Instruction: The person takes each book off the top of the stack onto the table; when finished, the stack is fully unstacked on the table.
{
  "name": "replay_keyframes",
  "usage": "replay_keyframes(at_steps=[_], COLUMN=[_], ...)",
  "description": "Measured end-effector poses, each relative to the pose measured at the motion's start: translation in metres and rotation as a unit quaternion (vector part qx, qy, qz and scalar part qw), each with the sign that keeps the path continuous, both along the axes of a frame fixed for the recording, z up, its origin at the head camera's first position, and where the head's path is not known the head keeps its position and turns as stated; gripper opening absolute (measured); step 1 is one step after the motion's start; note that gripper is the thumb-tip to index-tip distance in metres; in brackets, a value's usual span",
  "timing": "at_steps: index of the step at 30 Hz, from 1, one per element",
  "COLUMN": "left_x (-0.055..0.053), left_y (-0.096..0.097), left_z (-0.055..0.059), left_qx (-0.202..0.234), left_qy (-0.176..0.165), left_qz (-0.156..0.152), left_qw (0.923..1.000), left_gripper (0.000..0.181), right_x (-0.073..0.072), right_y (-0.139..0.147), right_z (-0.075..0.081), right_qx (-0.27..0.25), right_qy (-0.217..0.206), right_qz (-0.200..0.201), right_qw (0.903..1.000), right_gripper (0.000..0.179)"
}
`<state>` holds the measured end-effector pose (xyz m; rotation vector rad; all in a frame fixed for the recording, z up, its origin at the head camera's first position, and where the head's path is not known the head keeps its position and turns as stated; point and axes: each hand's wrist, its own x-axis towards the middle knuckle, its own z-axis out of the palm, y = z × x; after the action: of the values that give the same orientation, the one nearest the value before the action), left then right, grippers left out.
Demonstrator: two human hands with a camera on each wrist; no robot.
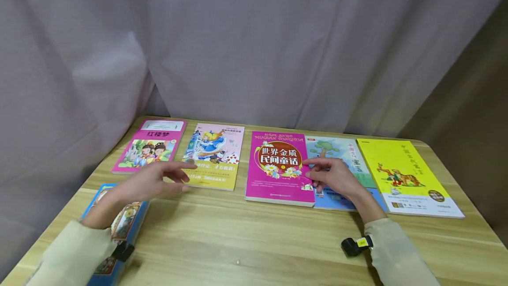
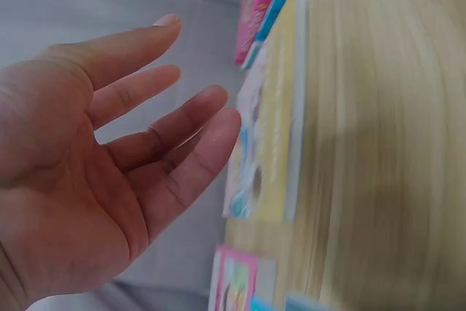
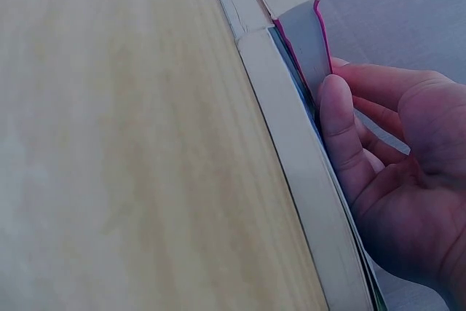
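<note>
In the head view my right hand (image 1: 331, 175) is at the right edge of a thick magenta book (image 1: 274, 189) with Chinese lettering. Its thumb and index finger pinch that edge; the right wrist view shows the fingertips on the cover's border beside the page block (image 3: 309, 41). The magenta book overlaps a blue and green book (image 1: 345, 202) with a tree on its cover. My left hand (image 1: 155, 182) hovers, fingers loosely bent and nothing held, near a pink and yellow book (image 1: 214, 180) with a girl in a blue dress. Its palm shows in the left wrist view.
A pink book (image 1: 152, 151) with two cartoon figures lies at the back left. Below my left forearm is a blue illustrated book or box (image 1: 127, 222), partly hidden. A yellow book (image 1: 409, 167) with a tiger lies far right. Grey curtain (image 1: 238, 47) hangs behind the wooden table (image 1: 238, 242).
</note>
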<state>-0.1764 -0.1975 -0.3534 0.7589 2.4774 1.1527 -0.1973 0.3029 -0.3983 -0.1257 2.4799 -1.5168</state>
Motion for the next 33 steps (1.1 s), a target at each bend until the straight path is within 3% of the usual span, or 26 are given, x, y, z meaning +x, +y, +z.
replay_keyframes(at_steps=[6,15,21,29,33], left_x=[-0.020,-0.042,-0.058,-0.078,-0.083], left_y=[0.039,0.100,0.123,0.146,0.156], left_z=[-0.010,-0.021,-0.026,-0.032,-0.034], left_qx=[0.019,0.027,0.023,0.054,0.042], left_qy=[-0.019,-0.046,-0.062,-0.132,-0.137], left_qz=[-0.050,-0.064,-0.051,-0.011,0.006], left_qw=[0.9984,0.9965,0.9965,0.9897,0.9897], left_gripper=[0.058,0.060,0.061,0.065,0.070], right_x=[-0.001,0.001,0.001,-0.001,-0.001], right_y=[0.001,0.003,0.001,0.001,0.002], right_z=[0.000,-0.001,-0.002,0.000,0.000], right_qx=[-0.001,-0.012,-0.017,-0.011,-0.012], right_qy=[-0.003,0.001,0.002,0.011,0.008], right_qz=[0.001,0.006,0.011,0.011,0.013], right_qw=[1.0000,0.9999,0.9998,0.9998,0.9998], right_gripper=[0.049,0.047,0.047,0.045,0.046])
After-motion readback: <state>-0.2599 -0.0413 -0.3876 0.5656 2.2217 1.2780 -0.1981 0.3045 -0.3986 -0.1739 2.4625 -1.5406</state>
